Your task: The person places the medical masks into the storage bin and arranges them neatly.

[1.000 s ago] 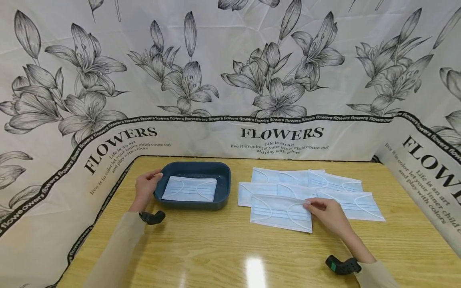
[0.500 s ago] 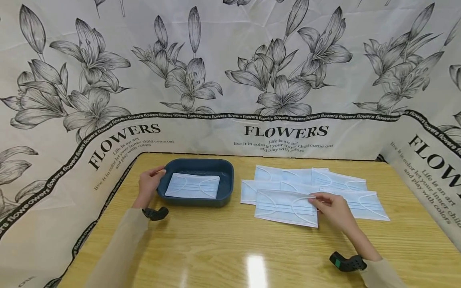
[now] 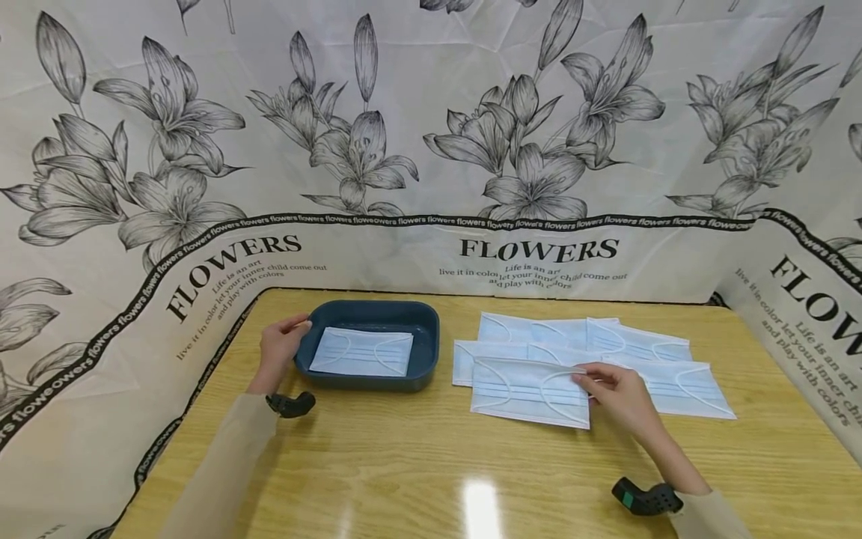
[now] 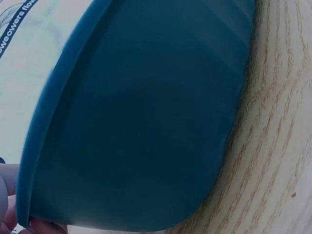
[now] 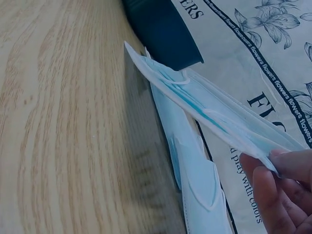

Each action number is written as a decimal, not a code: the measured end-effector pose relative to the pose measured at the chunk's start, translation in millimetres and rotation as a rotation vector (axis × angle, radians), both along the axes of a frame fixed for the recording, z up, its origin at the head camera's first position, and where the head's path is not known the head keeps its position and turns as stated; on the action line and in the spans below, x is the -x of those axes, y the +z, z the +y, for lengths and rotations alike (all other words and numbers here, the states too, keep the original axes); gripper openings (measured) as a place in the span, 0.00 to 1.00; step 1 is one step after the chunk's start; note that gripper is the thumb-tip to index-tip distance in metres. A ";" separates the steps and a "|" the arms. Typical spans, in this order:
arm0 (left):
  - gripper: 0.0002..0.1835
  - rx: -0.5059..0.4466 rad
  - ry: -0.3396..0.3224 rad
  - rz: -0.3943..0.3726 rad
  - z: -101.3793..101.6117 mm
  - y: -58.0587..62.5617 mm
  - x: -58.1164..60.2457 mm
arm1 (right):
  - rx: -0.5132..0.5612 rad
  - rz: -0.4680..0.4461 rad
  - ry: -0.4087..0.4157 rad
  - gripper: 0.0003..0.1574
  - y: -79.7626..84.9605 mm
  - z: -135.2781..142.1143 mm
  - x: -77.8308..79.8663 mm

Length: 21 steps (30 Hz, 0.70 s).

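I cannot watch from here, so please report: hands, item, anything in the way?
Left hand grips blue tray. Right hand pinches face mask by one end. In the way: perhaps tray's right wall.

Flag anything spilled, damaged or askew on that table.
Nothing spilled or damaged shows. Slightly askew: the overlapping masks to the right of the blue tray, lying at uneven angles rather than squared up.
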State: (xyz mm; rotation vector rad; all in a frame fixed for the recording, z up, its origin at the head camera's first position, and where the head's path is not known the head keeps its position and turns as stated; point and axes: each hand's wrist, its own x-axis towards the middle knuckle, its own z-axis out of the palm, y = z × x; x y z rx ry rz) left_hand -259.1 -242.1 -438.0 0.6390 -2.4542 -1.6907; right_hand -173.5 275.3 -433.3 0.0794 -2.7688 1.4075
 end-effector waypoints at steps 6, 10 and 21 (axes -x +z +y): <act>0.20 -0.014 0.015 -0.001 0.7 1.0 -0.3 | 0.015 0.023 -0.022 0.22 7.8 -3.0 -1.2; 0.20 -0.014 0.015 -0.003 1.1 0.9 -0.4 | 0.023 0.019 -0.033 0.24 11.7 -4.0 -2.2; 0.21 -0.007 0.004 -0.005 -0.3 0.8 -1.7 | 0.032 0.066 -0.073 0.22 19.2 -6.2 -0.7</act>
